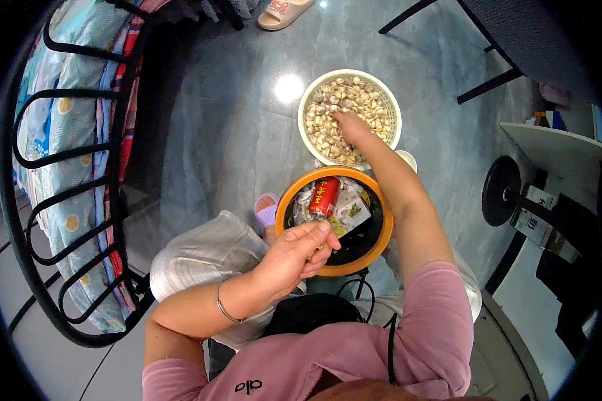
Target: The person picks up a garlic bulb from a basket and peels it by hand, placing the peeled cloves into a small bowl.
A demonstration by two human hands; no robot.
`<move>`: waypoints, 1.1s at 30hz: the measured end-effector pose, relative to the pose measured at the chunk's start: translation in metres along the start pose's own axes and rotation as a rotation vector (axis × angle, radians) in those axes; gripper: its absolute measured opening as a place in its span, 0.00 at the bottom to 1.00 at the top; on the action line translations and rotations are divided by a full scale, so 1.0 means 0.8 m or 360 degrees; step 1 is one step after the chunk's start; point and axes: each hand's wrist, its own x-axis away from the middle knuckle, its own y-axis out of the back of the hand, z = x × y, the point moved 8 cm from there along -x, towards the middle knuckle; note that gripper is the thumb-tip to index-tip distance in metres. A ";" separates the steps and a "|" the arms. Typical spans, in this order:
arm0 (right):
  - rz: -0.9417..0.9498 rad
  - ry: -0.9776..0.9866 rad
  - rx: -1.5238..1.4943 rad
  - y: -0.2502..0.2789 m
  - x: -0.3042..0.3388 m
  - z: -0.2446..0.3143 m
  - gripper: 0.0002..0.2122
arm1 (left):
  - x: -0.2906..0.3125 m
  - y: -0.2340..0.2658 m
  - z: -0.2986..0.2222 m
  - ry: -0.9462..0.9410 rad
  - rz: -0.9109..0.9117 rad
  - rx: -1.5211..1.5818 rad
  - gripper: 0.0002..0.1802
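A round pale basket (396,127) on the floor is heaped with small, rounded cream-and-brown pieces (331,137), too small to name surely. My right hand (352,127) reaches into the heap. Its fingers are partly hidden, so their grip does not show. Nearer me stands a round bin with an orange rim (383,237) and a black lining. Inside it lie a red can (324,196) and white and printed wrappers (349,212). Over the bin's near left edge, my left hand (299,250) is closed with thumb and fingers pinched together; whatever they hold cannot be made out.
A small pale bowl (407,160) is beside the basket's near right side. A black metal bed frame (67,150) with patterned bedding stands left. At right are a black round-based stand (501,190) and a dark chair (515,40). One slipper (284,13) lies at the far side.
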 end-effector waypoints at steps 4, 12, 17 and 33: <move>-0.0102 0.0079 0.0108 -0.006 0.002 -0.022 0.15 | -0.001 -0.004 0.000 0.0018 -0.0004 0.0015 0.17; -0.0132 -0.0440 -0.0531 0.007 -0.001 -0.070 0.11 | 0.000 -0.006 0.001 -0.0005 -0.0005 -0.0013 0.17; -0.0243 -0.0119 -0.0197 0.031 0.002 -0.015 0.13 | 0.000 -0.007 0.002 -0.0010 0.0009 -0.0045 0.17; 0.0082 0.0346 0.0436 -0.014 0.014 0.048 0.12 | 0.000 -0.004 0.000 0.0003 -0.0012 -0.0034 0.17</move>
